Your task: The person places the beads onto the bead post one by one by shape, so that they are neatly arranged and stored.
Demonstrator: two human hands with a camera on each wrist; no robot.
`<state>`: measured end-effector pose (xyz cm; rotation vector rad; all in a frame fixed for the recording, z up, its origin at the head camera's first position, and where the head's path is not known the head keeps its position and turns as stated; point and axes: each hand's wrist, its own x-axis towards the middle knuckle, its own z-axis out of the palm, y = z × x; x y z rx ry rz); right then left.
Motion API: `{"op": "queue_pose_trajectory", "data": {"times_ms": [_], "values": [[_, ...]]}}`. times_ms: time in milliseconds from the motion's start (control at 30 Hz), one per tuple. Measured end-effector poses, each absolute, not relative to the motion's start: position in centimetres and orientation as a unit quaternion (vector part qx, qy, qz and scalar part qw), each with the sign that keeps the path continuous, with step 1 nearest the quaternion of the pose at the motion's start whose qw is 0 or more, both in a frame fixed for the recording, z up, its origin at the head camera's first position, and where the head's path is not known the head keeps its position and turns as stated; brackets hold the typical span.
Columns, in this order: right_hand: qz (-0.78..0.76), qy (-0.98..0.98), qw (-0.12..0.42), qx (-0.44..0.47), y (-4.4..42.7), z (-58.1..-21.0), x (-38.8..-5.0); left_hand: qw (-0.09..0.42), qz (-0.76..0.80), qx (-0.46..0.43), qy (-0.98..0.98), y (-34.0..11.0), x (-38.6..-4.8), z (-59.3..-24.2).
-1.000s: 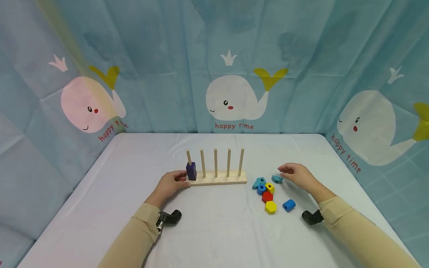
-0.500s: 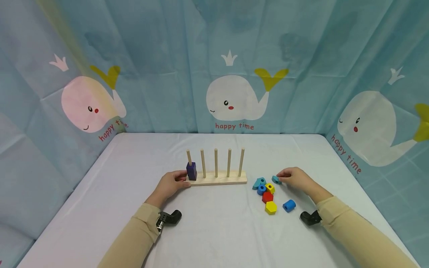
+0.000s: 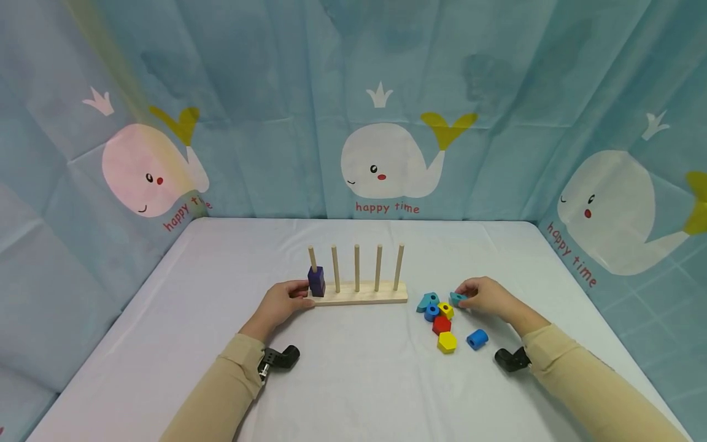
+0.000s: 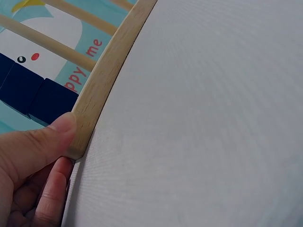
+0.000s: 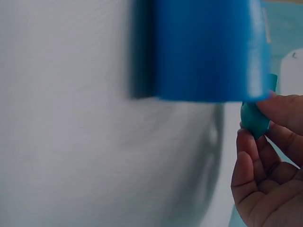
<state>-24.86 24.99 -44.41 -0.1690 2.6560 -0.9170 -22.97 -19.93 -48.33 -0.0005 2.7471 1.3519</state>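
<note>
My left hand [image 3: 280, 307] grips the left end of a pale wooden peg stand [image 3: 359, 298]. In the left wrist view, the thumb [image 4: 61, 124] presses the front of the base, with fingers at its end. Dark purple blocks [image 3: 316, 282] sit stacked on the leftmost peg; the other pegs stand bare. To the right of the stand, my right hand [image 3: 488, 298] pinches a teal half-round block [image 3: 456, 299] between thumb and fingers. That same teal block [image 5: 255, 118] is partly covered by a blurred blue cylinder in the right wrist view.
Several loose blocks lie between the stand and my right hand: teal ones [image 3: 428, 302], a blue one [image 3: 431, 314], a yellow one [image 3: 447, 311], a red hexagon [image 3: 441, 326] and a yellow hexagon [image 3: 447, 342]. A blue cylinder [image 3: 477, 339] lies nearer me. A whale-print curtain [image 3: 265, 166] borders the table.
My right hand has come down slightly onto the teal half-round block and taken hold of it; the block has turned in the fingers. My left hand and the peg stand stay in place.
</note>
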Motion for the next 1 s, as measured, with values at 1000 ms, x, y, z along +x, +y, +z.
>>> {"op": "queue_pose_trajectory", "data": {"times_ms": [1000], "values": [[-0.484,0.858,0.032,-0.169,13.0,-32.6,-27.0,0.04,0.458,0.003,0.888,-20.3,-23.2,-48.8]]}}
